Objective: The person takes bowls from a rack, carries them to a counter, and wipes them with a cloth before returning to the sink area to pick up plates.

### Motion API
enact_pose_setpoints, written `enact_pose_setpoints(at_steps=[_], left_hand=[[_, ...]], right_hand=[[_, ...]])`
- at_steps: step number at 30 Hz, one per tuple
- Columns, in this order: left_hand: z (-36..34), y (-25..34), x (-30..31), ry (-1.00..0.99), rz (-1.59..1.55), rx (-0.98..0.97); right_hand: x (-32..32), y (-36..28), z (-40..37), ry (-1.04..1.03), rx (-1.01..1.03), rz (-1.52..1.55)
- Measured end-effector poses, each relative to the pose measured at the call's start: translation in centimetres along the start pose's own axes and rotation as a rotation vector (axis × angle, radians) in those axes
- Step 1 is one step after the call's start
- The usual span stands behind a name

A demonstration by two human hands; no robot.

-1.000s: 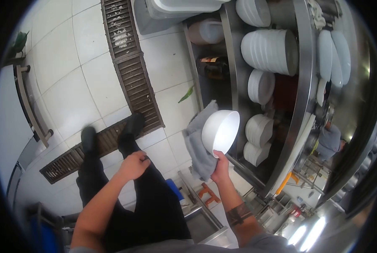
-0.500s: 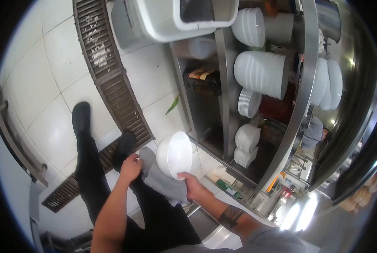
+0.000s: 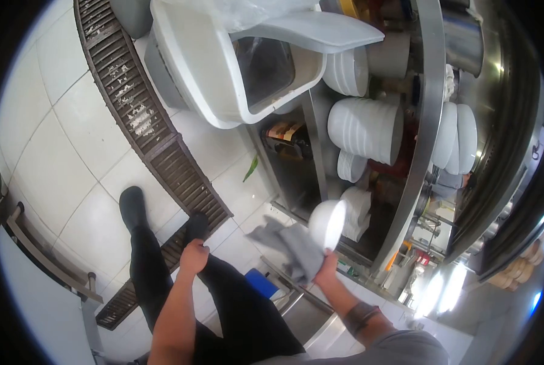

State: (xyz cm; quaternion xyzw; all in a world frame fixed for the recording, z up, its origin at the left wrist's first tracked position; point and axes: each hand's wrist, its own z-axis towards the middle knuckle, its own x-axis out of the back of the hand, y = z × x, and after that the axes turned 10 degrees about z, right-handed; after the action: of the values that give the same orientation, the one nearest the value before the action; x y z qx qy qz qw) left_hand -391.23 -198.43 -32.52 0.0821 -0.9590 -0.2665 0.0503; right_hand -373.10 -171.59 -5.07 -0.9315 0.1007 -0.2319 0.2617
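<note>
shelf [image 3: 431, 79] holds nested bowls [image 3: 363, 129], likely saving room; my right grip [image 3: 328, 266] clamps bowl [image 3: 324, 224] with cloth [image 3: 299, 246], probably freeing left grip [image 3: 194, 257], whose closure i can't tell.

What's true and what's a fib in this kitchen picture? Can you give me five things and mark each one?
1. The right hand holds a white bowl and a grey cloth. True.
2. The left hand is holding the bowl up. False: the bowl is in the right hand.
3. A green leaf lies on the floor tiles. True.
4. The big stacked bowls on the metal shelf are black. False: they are white.
5. The person's shoes are dark. True.
</note>
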Motion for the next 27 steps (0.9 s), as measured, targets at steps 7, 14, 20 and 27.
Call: enact_pose_setpoints(at_steps=[7,14,20,27], left_hand=[[0.5,2.5,2.4,-0.022,0.12,-0.051],[2.5,6.4,-1.2,-0.033,0.2,-0.02],[4.3,4.8,-8.1,-0.09,0.185,-0.028],[5.0,5.0,-11.2,-0.111,0.205,0.076]], right_hand=[[-3.5,-13.6,5.9,-0.214,0.364,0.13],[-9.9,-22.1,8.3,-0.248,0.545,0.364],[-11.9,-28.1,14.3,-0.375,0.793,0.263],[-16.6,-31.8,16.8,-0.745,0.84,0.173]])
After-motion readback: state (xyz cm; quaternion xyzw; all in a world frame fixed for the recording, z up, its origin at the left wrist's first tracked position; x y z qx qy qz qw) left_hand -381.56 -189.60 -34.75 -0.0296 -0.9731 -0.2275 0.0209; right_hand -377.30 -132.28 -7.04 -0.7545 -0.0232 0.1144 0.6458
